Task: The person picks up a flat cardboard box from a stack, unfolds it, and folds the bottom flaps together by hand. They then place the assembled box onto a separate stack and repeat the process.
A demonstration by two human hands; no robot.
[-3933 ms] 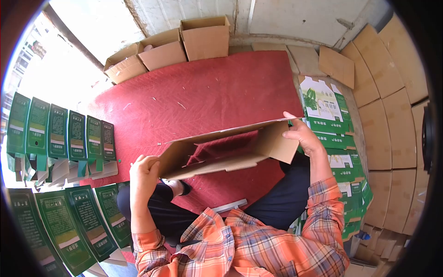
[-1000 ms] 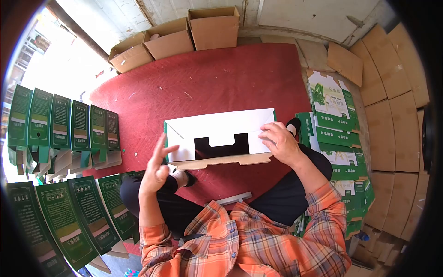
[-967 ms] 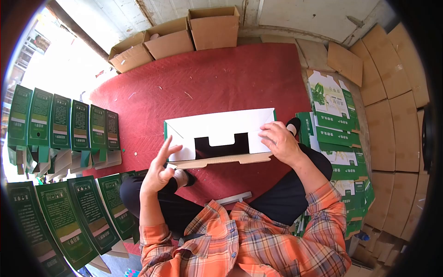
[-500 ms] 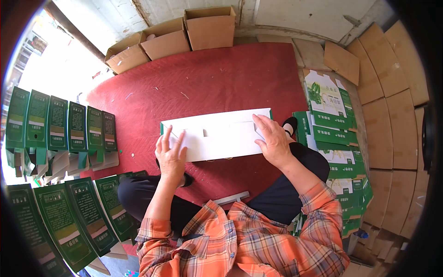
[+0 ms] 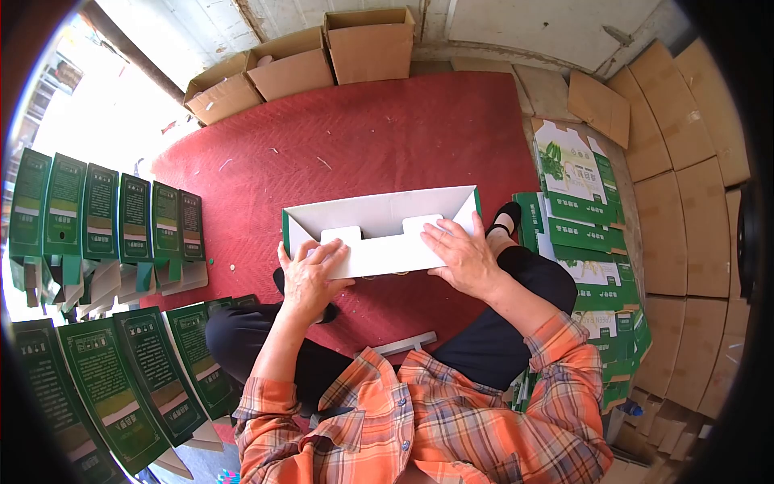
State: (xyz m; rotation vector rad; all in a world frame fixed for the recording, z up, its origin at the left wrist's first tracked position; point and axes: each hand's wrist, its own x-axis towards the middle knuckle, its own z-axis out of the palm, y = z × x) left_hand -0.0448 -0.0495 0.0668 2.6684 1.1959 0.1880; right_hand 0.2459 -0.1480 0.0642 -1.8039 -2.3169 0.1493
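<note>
A carton box (image 5: 379, 203), white inside with green outer sides, lies in front of my legs with its interior facing up. Two white tabs stand out along its near panel, and a dark notch shows beside the left one. My left hand (image 5: 308, 278) grips the near left corner, fingers bent over the panel and thumb along the near side. At the right, my right hand (image 5: 461, 254) holds the same panel, its fingers over the right tab (image 5: 421, 226) and its thumb low on the near edge. The box's underside is hidden.
Green printed cartons stand in rows at the left (image 5: 105, 214) and lower left (image 5: 113, 391). Flat printed cartons (image 5: 576, 210) lie piled at the right, beside stacked brown boxes (image 5: 665, 234). Open brown boxes (image 5: 369, 52) line the back of the red mat (image 5: 242, 165).
The near white panel has folded inward and down, so the box's interior and its two tabs now show. My fingers have moved from lying spread to bending over the panel.
</note>
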